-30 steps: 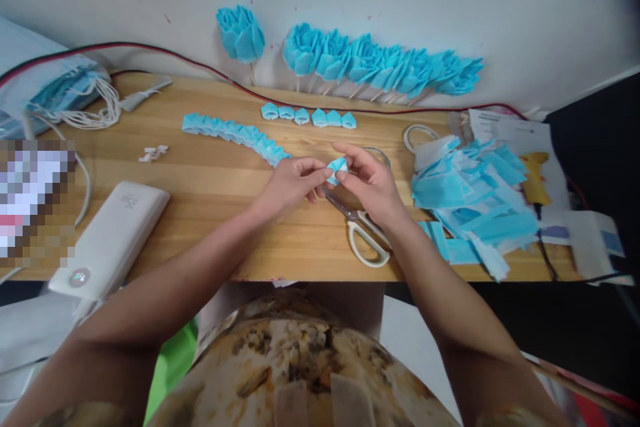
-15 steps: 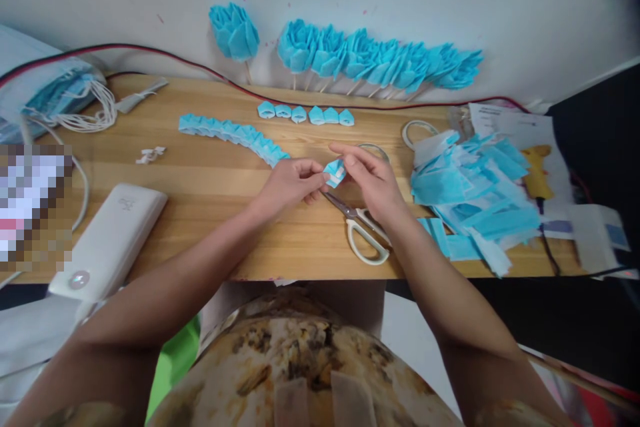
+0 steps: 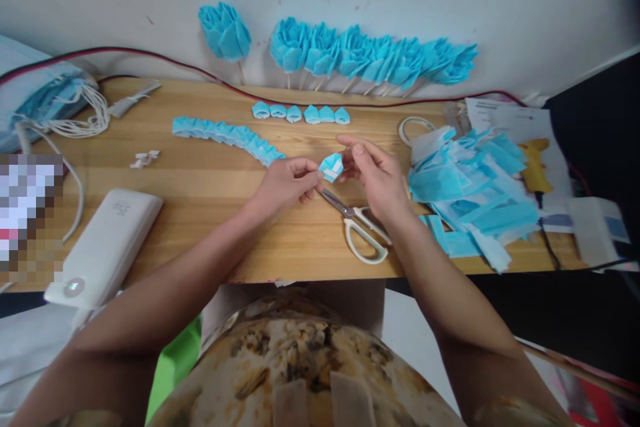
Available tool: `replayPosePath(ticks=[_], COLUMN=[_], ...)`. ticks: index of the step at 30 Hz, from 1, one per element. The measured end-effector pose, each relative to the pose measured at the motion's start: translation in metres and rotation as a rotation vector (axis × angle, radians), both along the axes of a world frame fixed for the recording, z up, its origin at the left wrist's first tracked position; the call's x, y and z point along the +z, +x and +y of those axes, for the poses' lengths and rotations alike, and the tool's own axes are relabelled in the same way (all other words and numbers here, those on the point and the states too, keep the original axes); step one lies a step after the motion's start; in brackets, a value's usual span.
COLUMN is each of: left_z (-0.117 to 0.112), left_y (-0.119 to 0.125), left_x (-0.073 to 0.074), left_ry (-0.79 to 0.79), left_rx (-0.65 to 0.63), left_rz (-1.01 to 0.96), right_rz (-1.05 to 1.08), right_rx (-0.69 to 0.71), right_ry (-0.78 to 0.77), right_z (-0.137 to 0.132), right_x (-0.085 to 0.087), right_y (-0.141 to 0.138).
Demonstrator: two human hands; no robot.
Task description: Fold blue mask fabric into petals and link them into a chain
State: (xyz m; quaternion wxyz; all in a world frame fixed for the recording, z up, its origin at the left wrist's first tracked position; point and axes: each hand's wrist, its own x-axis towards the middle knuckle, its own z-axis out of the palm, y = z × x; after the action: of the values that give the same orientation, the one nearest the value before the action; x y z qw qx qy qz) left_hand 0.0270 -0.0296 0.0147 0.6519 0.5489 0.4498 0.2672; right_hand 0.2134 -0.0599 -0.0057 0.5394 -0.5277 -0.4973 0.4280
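Bag (image 3: 43, 103) at the far left shows blue sheets inside, with white cords (image 3: 83, 113) bunched at its right end. Below it lies a pixelated patch, too coarse to name. Then comes a white power bank (image 3: 107, 240), slanting over the front edge of the worktop (image 3: 200, 180), and beyond it a few white scraps (image 3: 145, 159). Further right a curved row (image 3: 227, 135) of folded blue pieces runs toward the left hand (image 3: 285, 183); one blue flower (image 3: 225, 33) leans on the wall behind, on a thin stick.

The left hand pinches a small folded piece (image 3: 331, 167) by its left edge — thumb and forefinger together — near the middle of the worktop. Behind it, six small pieces (image 3: 294, 113) sit in a line. Scissors (image 3: 349, 213) lie below the folded piece, blades toward the left hand, handles near the right forearm.

The right hand (image 3: 377, 177) is at the folded piece's right side, fingers loosely parted and thumb raised — whether a fingertip touches it, I cannot tell. Behind stands a row of flowers (image 3: 350, 53) against the wall. Farther right come a white ring (image 3: 402, 129), a heap of blue strips (image 3: 465, 190) and a yellow glue gun (image 3: 537, 167).
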Motion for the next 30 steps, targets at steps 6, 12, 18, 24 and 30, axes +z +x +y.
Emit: replayPosePath(ticks=[6,12,18,24,30], left_z=[0.0018,0.0044,0.0045,0.0017,0.0027], left_y=[0.0008,-0.0012,-0.0021,-0.0015,-0.0026], left_x=[-0.0034,-0.0095,-0.0086,-0.0054,-0.0046], left_ry=[-0.016,0.125,0.147,0.143,0.095], left_rx=[0.04,0.028,0.026,-0.003,0.001], left_rz=[-0.067,-0.055,0.028,0.005,0.006], right_rz=[-0.07,-0.124,-0.158,-0.161,-0.135], right_rx=[0.121,0.132,0.121,0.114,0.042], right_ry=[0.033,0.027,0.013,0.025,0.036], right_z=[0.0003,0.0019,-0.0012,-0.0005,0.0008], right_x=[-0.0008,-0.0063,-0.004,-0.0033,-0.001], right_y=[0.0002,0.0008,0.0014,0.0012,0.0006])
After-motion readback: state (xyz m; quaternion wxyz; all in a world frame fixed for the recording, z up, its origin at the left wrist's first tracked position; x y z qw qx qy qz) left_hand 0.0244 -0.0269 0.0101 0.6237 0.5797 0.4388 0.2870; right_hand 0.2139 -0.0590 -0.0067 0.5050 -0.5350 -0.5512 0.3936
